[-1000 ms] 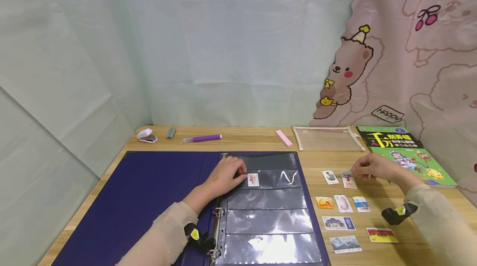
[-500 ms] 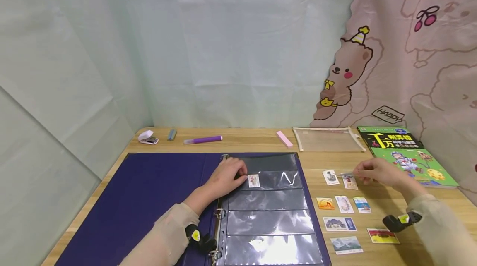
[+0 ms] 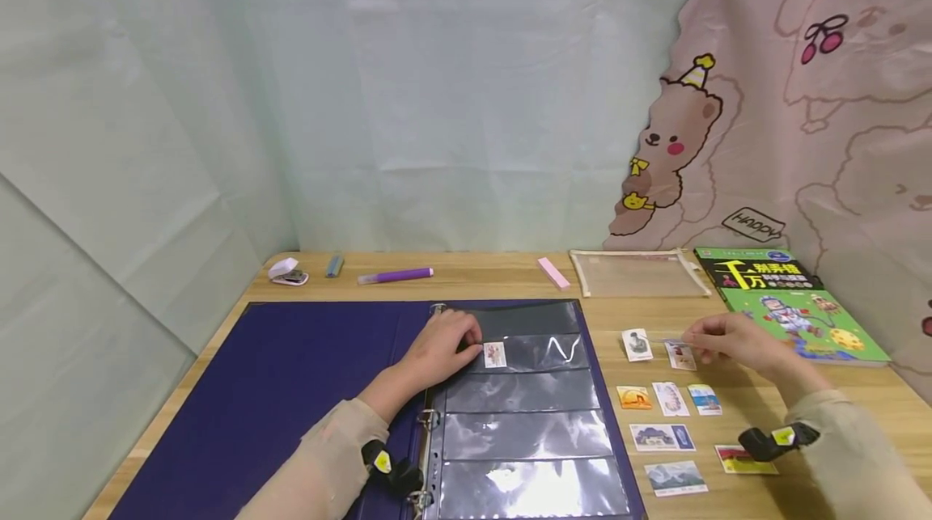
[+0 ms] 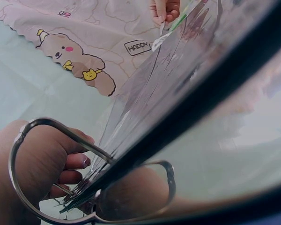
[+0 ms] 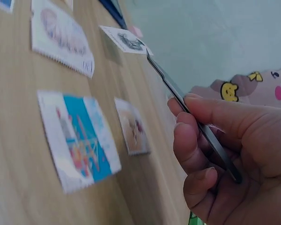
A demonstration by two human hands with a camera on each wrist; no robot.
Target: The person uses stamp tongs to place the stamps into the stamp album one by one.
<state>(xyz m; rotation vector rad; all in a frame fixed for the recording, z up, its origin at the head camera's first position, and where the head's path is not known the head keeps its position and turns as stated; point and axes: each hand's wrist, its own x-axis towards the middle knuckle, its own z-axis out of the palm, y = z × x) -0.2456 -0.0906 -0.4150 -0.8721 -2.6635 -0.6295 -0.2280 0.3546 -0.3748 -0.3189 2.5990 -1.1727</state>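
My right hand grips dark metal tweezers. Their tips pinch a white stamp with a dark grey picture, raised and tilted over the table. Just under the tweezers lies another stamp, brownish. My left hand rests on the black pocket page of the blue ring binder, its fingers loosely bent. Beside its thumb is a small stamp in the second pocket row. In the left wrist view, a metal ring crosses in front of that hand.
Several stamps, among them an orange one and a grey landscape one, lie right of the binder. Along the back are a stapler, a purple marker, a pink stick, a mesh pouch and a green book.
The grey-pictured stamp has come up off the table in the tweezers and turned slightly. My right hand has shifted a little left since half a second ago. The left hand stays put.
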